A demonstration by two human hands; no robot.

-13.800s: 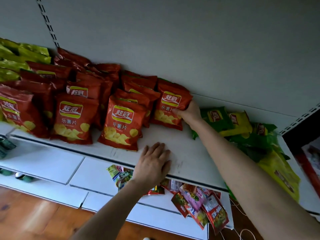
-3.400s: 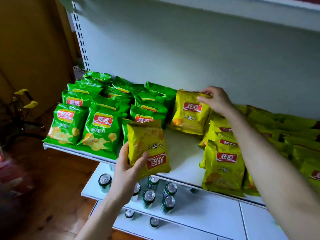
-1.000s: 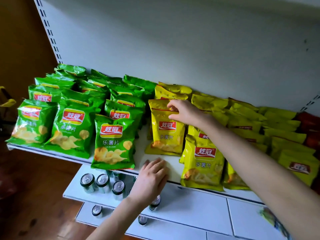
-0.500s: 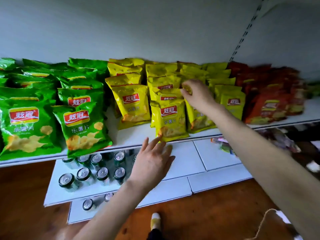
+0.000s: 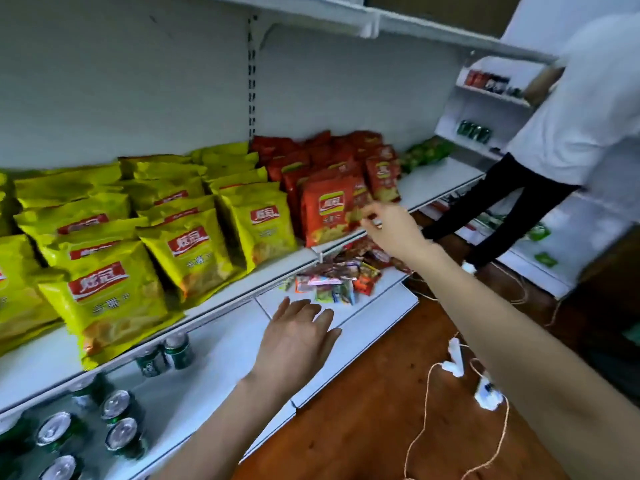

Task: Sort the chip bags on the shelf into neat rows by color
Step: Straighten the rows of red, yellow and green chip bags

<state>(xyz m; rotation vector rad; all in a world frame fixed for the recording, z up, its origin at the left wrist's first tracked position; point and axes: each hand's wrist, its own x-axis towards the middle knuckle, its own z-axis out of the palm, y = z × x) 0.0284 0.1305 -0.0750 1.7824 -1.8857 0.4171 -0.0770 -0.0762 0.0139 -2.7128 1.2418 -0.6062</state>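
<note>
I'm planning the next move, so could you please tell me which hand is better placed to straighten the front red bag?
Probably the right: the right hand is at the edge of the front red bag, while the left hand hovers open below the shelf, farther off.

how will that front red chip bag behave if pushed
The red bag looks puffy, so probably light and easy to shove. It stands leaning on the red bags behind, so a nudge may tip it. Its glossy film likely slips.
</note>
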